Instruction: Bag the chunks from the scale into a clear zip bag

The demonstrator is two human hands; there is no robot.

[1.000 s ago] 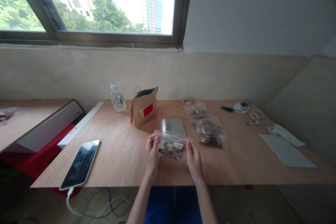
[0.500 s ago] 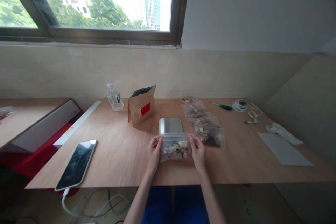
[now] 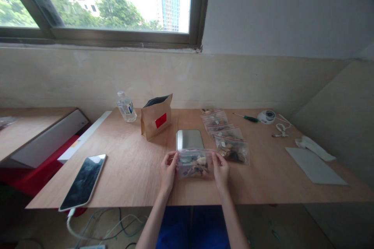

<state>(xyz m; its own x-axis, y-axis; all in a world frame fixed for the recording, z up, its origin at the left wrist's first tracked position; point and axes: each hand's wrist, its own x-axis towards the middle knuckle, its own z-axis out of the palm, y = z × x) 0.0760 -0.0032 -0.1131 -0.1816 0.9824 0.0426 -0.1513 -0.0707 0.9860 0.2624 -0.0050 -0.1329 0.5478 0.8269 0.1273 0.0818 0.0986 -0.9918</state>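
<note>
A clear zip bag [image 3: 195,165] with pale and dark dried pieces inside is held up near the table's front edge. My left hand [image 3: 168,168] pinches its upper left corner, and my right hand [image 3: 220,168] grips the upper right one. Just behind the bag lies a flat silver scale-like plate [image 3: 189,139], its near edge covered by the bag. To the right of my right hand, several similar zip bags [image 3: 232,149] of dried pieces overlap in a row. An upright brown paper pouch [image 3: 156,118] with a red label stands at the back left, its top open.
A water bottle [image 3: 127,108] stands behind the pouch. A phone [image 3: 83,183] with a charging cable lies at the left front. On the right are a screwdriver [image 3: 249,118], a dome camera [image 3: 266,116], a white cable [image 3: 282,129] and a grey-white sheet [image 3: 315,167].
My left hand has shifted slightly left along with its side of the bag. Both hands keep their hold; the whole view has tilted a little.
</note>
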